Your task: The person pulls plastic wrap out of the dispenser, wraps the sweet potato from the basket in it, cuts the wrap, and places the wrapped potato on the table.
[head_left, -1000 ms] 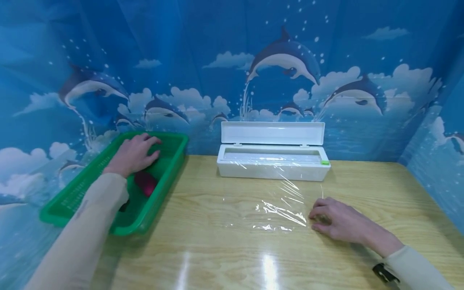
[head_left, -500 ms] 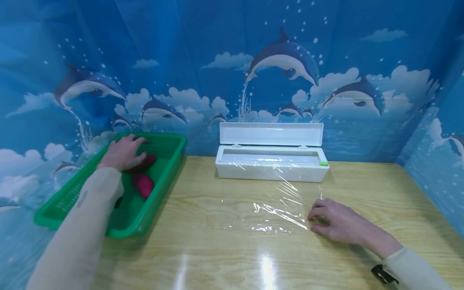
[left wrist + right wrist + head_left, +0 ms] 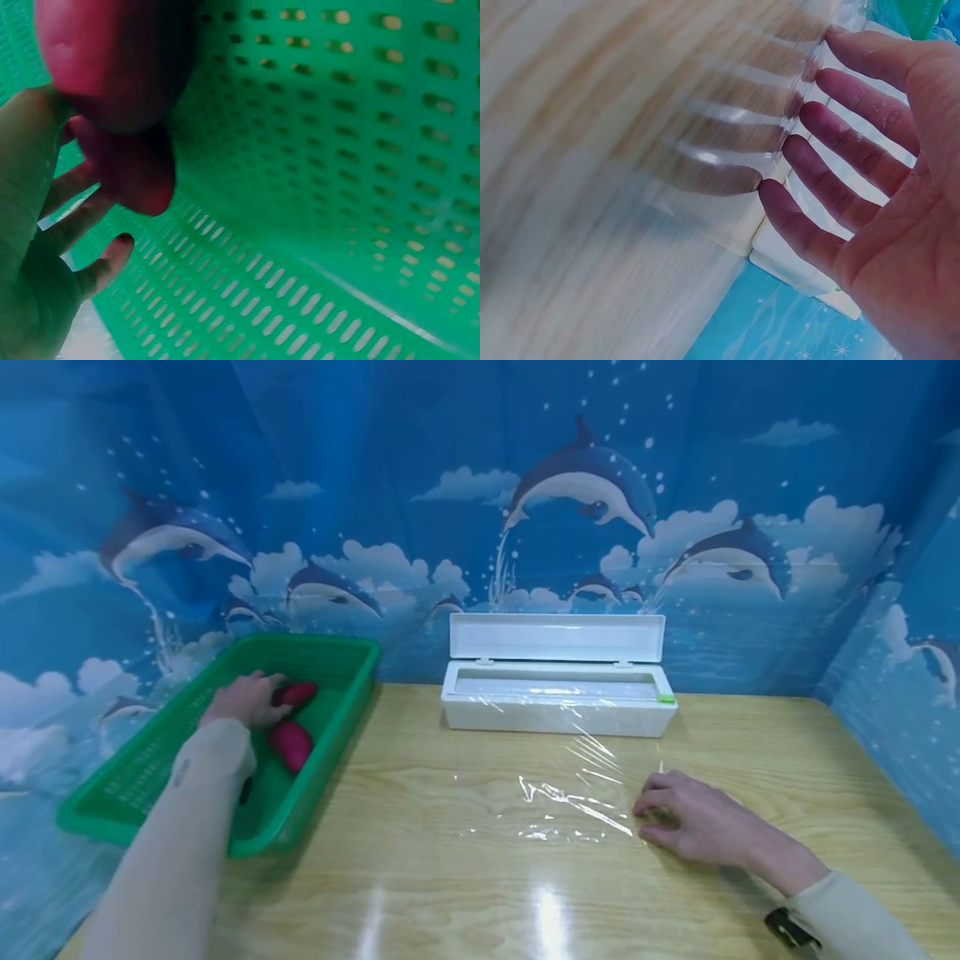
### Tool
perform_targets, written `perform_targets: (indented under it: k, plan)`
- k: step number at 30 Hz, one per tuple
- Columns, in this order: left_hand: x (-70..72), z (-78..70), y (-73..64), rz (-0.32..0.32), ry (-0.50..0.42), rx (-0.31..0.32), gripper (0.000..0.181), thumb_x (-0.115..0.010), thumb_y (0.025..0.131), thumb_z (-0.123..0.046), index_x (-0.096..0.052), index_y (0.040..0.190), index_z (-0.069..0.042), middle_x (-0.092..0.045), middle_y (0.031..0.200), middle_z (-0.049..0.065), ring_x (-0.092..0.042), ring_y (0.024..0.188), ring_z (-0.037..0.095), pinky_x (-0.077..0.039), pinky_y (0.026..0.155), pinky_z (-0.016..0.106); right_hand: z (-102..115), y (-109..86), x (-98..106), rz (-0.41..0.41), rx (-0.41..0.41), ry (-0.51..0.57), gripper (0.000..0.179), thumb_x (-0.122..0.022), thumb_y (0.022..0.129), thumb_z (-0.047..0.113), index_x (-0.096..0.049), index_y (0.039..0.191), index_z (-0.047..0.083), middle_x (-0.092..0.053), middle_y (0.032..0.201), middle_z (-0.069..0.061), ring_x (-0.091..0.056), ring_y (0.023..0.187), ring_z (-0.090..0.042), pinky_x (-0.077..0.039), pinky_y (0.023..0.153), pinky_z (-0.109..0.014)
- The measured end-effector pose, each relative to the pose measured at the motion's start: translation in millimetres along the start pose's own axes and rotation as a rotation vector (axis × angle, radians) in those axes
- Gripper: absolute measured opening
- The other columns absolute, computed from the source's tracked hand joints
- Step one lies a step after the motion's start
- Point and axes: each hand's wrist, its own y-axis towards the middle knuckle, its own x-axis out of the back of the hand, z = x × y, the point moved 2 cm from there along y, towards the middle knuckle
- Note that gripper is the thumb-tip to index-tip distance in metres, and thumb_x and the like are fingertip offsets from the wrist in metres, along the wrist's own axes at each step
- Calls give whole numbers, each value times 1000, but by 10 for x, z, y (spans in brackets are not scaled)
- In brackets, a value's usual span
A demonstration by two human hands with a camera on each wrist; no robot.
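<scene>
Basket [image 3: 322,660], green, around left hand [image 3: 243,700]; far red tuber [image 3: 302,694] against its spread fingers, whether clamped cannot tell. Near red tuber [image 3: 291,745] just right of same hand. Neither out of basket yet. Forward-left of right hand [image 3: 701,817], white box [image 3: 558,717], lid [image 3: 558,637] up; clear film [image 3: 570,797] drawn onto tabletop [image 3: 450,902], looks done. Right digits parted, tips touching film edge.

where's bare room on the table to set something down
Bare table: between the green basket and clear film; the near strip, in front of the film; right of the white box, beyond the right grip. Crowded: before the box, where film lies; inside the basket, around the left grip and two reddish items.
</scene>
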Motion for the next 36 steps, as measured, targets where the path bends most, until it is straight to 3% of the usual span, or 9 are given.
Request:
perform_targets:
  k: [3, 7, 12, 17, 26, 36]
  plan:
    - [-35, 44, -4, -11, -21, 9, 64, -64, 97, -28, -44, 145, 8, -54, 124, 39, -61, 99, 51, -55, 71, 59, 7, 8, 11, 10, -10, 3, 18, -83, 82, 27, -77, 99, 25, -65, 98, 14, -57, 86, -2, -56, 73, -29]
    - [-30, 54, -4, -22, -31, 14, 63, -64, 97, -28, -44, 145, 8, -53, 123, 39, -60, 98, 50, -54, 67, 56, 10, 9, 27, 11, -22, 6, 19, -83, 81, 27, -77, 99, 25, -65, 98, 14, -57, 85, -2, -55, 72, -28]
    - [-8, 45, -24, -17, -28, 30, 63, -64, 98, -28, -43, 145, 8, -50, 126, 40, -58, 104, 55, -54, 75, 64, 12, 6, 33, 5, -16, 15, 18, -83, 81, 27, -76, 98, 25, -65, 97, 14, -55, 84, 0, -53, 70, -26]
    - [57, -2, -49, -58, -18, 33, 64, -62, 99, -27, -39, 147, 7, -43, 134, 44, -46, 118, 61, -45, 87, 74, 7, 3, 31, -10, 3, 11, 17, -84, 81, 25, -76, 95, 26, -63, 95, 16, -52, 82, 1, -51, 68, -25]
    - [183, -73, -57, -163, 49, -89, 64, -67, 96, -27, -40, 144, 6, -44, 128, 41, -51, 106, 56, -51, 71, 61, 2, 0, 31, 19, -25, 23, 18, -83, 81, 27, -76, 97, 26, -64, 96, 15, -54, 83, 0, -52, 69, -24]
    - [344, -217, -111, -241, 105, -139, 61, -67, 96, -29, -43, 146, -3, -46, 129, 38, -48, 109, 59, -49, 79, 70, 5, 2, 3, 21, -17, 26, 18, -83, 82, 28, -76, 98, 26, -65, 97, 15, -56, 84, -1, -54, 72, -27]
